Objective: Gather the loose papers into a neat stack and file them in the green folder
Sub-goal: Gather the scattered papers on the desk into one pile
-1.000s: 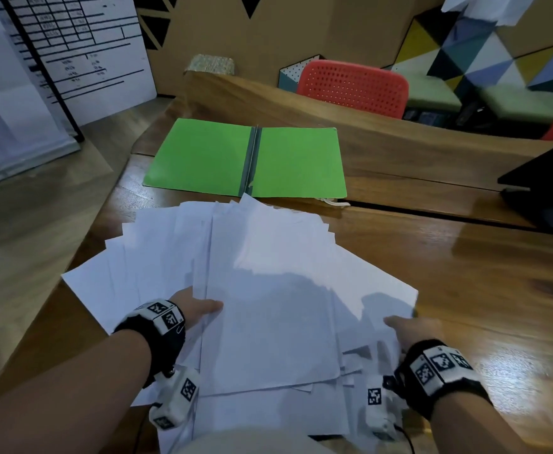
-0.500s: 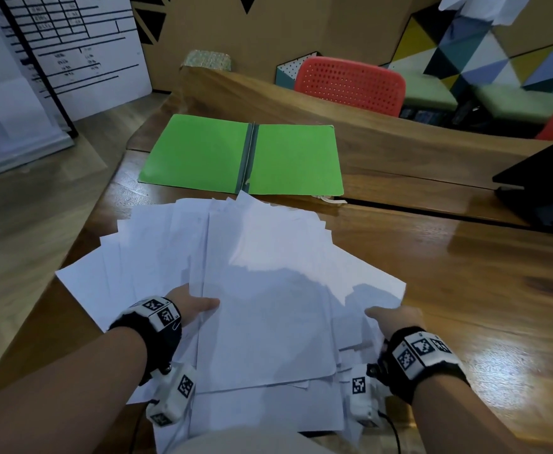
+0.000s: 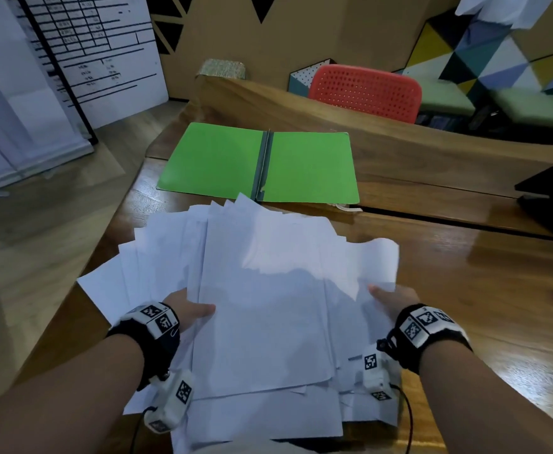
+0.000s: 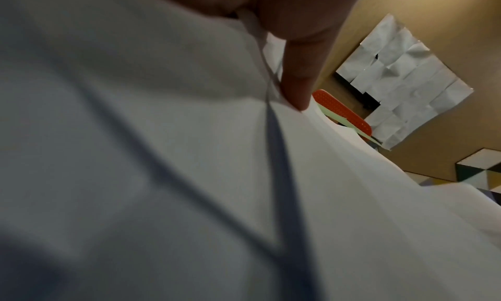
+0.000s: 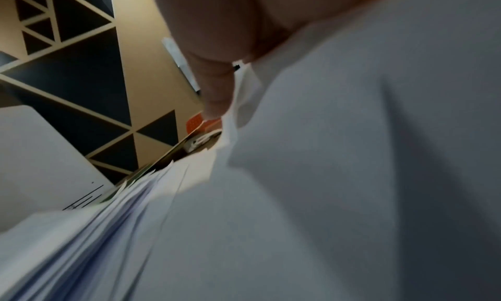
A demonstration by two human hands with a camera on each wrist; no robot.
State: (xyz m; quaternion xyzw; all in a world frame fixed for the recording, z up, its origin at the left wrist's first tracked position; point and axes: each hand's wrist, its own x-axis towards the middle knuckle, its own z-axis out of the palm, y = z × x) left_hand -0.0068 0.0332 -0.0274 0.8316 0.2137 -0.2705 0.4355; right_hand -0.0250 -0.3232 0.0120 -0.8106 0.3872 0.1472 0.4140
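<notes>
Left hand (image 3: pixel 186 311) gripping left edge of loose papers (image 3: pixel 262 309), thumb on top, right hand (image 3: pixel 391 298) gripping lifted, curling right edge, fanned pile on wooden table (image 3: pixel 484 290), open green folder (image 3: pixel 258 167) just beyond pile.

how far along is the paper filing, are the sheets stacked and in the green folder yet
Early. Done: the green folder lies open on the table, with nothing in it. In hand: the left hand and right hand each grip a side of the loose papers, thumbs on top. The sheets are fanned out with corners sticking out, the right edge curling up. Left: squaring the stack, placing it in the folder.
</notes>
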